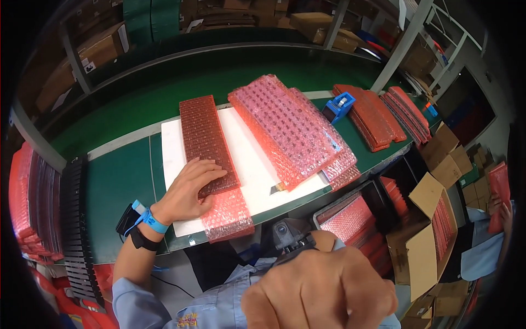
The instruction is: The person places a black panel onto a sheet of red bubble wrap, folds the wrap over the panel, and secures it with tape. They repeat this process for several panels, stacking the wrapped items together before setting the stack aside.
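My left hand (192, 183) lies with its fingers stretched over the near part of a dark, flat panel (204, 126) in red bubble wrap. A loose flap of pink bubble wrap (227, 214) sticks out from the panel's near end. Both lie on a white board (244, 142). Close to the camera and low in the view, my right hand (320, 288) is curled into a fist. What it holds, if anything, is hidden. A grey and black device (289, 236) shows just beyond that hand; its kind is unclear.
Right of the panel lies a stack of pink bubble-wrap bags (287, 126), with a cutter (278, 189) below it. A blue tape dispenser (338, 107) stands beside wrapped stacks (370, 118). Open cartons (419, 257) sit lower right. At the far right, another person's hand (496, 207) holds red wrap.
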Action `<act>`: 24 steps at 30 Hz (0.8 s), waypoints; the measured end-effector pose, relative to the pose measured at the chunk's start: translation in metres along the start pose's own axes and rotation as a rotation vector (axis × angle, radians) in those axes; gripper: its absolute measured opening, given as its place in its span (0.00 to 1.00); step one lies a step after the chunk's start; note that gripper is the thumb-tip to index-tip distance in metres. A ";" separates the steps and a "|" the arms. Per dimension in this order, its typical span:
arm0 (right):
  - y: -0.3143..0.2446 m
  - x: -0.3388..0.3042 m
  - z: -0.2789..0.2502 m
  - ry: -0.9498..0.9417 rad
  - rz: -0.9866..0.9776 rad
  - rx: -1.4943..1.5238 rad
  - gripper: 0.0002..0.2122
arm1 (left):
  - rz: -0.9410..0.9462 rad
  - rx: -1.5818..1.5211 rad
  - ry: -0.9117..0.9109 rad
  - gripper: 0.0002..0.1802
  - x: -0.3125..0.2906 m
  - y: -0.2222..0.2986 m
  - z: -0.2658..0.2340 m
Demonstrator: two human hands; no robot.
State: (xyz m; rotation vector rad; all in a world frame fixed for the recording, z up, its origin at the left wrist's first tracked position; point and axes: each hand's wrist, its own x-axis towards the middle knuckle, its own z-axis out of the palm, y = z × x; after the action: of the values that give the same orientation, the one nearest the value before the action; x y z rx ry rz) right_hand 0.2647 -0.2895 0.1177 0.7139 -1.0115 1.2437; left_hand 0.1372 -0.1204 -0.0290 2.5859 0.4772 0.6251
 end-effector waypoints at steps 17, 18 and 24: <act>0.005 -0.003 0.020 0.079 -0.049 -0.025 0.22 | -0.004 0.006 -0.002 0.32 0.001 0.001 0.000; 0.005 -0.003 0.019 0.078 -0.051 -0.022 0.22 | -0.003 0.006 0.002 0.32 0.002 0.000 0.000; 0.006 -0.004 0.020 0.069 -0.084 -0.009 0.21 | 0.001 0.005 0.006 0.32 0.003 0.002 0.001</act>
State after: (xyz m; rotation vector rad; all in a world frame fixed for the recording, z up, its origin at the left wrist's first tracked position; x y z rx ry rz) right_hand 0.2541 -0.3075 0.1218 0.6951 -0.9214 1.1819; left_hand 0.1405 -0.1213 -0.0275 2.5899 0.4803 0.6330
